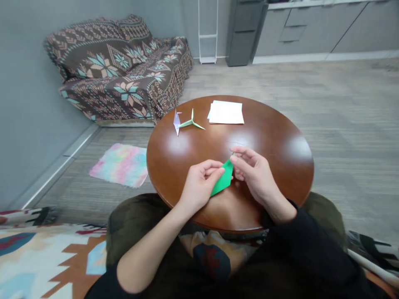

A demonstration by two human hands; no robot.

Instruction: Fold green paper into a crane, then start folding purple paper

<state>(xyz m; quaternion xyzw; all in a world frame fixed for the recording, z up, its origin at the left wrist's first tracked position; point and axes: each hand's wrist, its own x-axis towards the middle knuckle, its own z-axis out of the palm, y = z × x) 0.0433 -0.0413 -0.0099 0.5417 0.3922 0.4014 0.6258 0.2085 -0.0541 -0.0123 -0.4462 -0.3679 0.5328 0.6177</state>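
Note:
A folded piece of bright green paper (223, 182) is held up over the near half of the round brown table (274, 141). My left hand (204, 178) grips its left side, thumb on top and fingers behind. At the upper right tip of the paper, my right hand (251, 168) pinches with thumb and forefinger. Part of the paper is hidden behind my left thumb and fingers. Farther back on the table stand two folded paper figures, a purple one (176, 122) and a pale green one (191, 121), close together at the left.
A stack of white and pale blue sheets (227, 113) lies near the table's far edge. Beyond are a patterned sofa (124, 74), a pastel rug (121, 165), a white rack (208, 36), a dark grey fridge (246, 35) and grey cabinets (305, 31).

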